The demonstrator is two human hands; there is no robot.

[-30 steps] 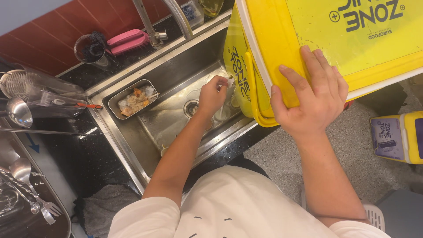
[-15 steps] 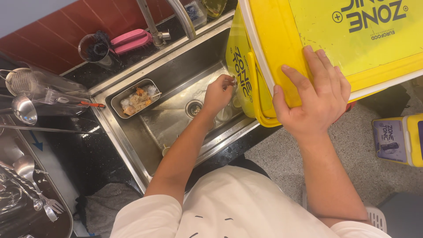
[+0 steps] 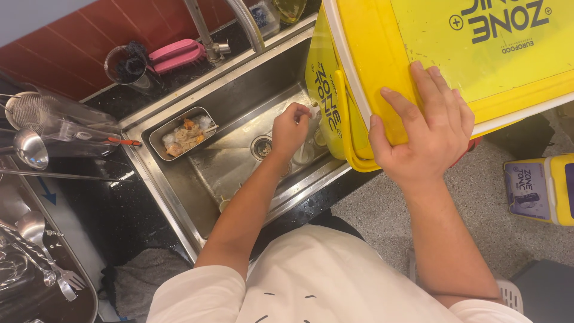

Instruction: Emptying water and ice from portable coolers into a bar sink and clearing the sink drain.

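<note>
While ladle [image 3: 30, 148] and strainer [image 3: 25, 107] are lying on dark counter at far left, steel tray [image 3: 183, 133] of food scraps is sitting in sink [image 3: 156, 197] corner. Left hand [image 3: 290, 130] reaching down near drain [image 3: 262, 147], fingers curled around something small beside bucket; cannot tell what. Faucet [image 3: 242, 24] arching over. Right hand [image 3: 426, 133] pressing flat, fingers spread, on yellow bucket [image 3: 382, 90], which is tilting over sink's right edge.

Single head view, looking steeply down from above the chest; near; sink [image 3: 179, 197] at centre-left, yellow bin [image 3: 382, 78] upper right, floor [image 3: 496, 233] lower right; no second view.
</note>
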